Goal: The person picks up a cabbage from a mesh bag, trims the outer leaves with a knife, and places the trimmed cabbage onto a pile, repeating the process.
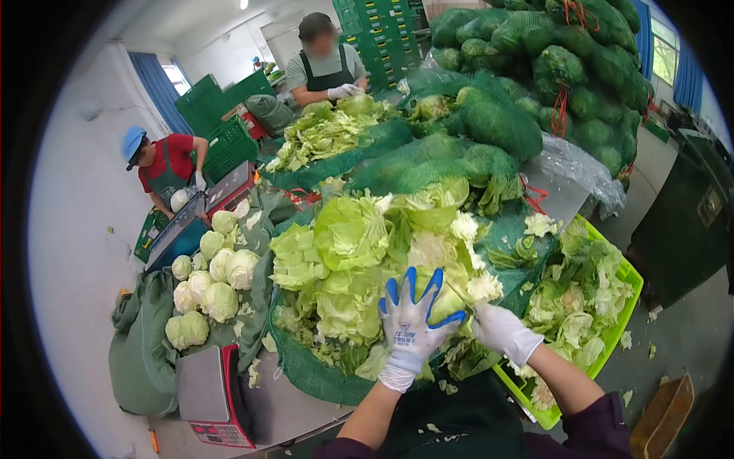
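My left hand (413,325), in a white glove with blue fingertips, lies with spread fingers on a pale green cabbage (440,264). Just to its right, my right hand (505,334) in a white glove is closed around a knife (460,293). Only a thin part of the blade shows, pointing towards the cabbage; the handle is hidden in the fist. Loose cabbage leaves (348,237) are heaped beyond and left of my hands on green mesh netting (329,386). White cut pieces (483,287) lie by the blade.
Trimmed cabbages (222,298) sit on green cloth at left, near a red scale (222,398). A lime-green crate (623,306) of leaves stands at right. Netted cabbages (566,69) are stacked behind. One person (329,65) works opposite, another (168,164) at far left.
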Demonstrator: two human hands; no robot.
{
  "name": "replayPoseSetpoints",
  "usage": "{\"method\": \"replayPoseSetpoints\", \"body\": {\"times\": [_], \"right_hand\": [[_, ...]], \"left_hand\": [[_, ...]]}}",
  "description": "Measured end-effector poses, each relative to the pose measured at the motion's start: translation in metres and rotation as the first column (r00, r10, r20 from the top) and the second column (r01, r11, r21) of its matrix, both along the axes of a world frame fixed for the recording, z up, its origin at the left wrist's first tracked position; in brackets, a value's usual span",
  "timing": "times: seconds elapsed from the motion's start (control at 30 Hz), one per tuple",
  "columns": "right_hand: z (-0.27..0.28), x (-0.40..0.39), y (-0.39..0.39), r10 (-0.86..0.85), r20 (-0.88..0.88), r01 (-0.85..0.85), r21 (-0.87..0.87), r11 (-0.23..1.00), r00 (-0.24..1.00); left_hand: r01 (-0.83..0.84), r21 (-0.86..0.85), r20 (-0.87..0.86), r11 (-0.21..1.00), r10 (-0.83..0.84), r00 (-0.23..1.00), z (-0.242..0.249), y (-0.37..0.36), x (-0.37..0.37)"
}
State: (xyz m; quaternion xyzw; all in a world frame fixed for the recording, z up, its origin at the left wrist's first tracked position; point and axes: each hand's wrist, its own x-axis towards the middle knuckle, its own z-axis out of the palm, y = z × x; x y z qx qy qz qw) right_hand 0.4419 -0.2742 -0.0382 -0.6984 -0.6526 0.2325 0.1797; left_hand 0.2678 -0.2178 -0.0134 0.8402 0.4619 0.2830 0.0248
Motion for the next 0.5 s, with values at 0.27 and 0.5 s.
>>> {"method": "replayPoseSetpoints", "body": {"times": [0.27, 0.5], "right_hand": [[-0.062, -0.026, 0.003, -0.174, 0.168, 0.159, 0.097, 0.982, 0.970], [-0.081, -0.025, 0.048, -0.174, 0.097, 0.150, 0.213, 0.965, 0.980]], "left_hand": [[0.047, 0.089, 0.072, 0.995, -0.054, 0.996, -0.014, 0.011, -0.014], [0.294, -0.334, 0.406, 0.895, -0.145, 0.902, -0.018, 0.083, -0.012]]}}
